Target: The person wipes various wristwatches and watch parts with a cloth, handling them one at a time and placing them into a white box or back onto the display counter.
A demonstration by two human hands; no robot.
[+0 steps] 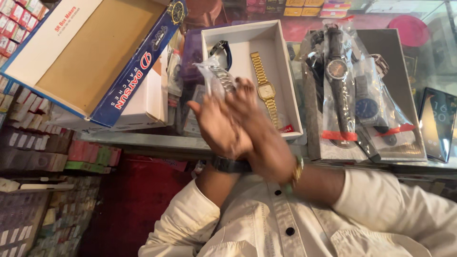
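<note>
A silver metal-band watch in a clear plastic sleeve (216,78) was pinched in the fingers of the right hand (257,119), just over the near-left corner of the open white box (285,71). The left hand (216,128) crossed beneath it, blurred, seemingly open-palmed. A gold watch (265,90) lay inside the box, with bagged dark watches (345,90) on the counter's right side.

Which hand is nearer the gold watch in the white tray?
The right hand: it is just beside the gold watch, on its left; the left hand is farther left.
</note>
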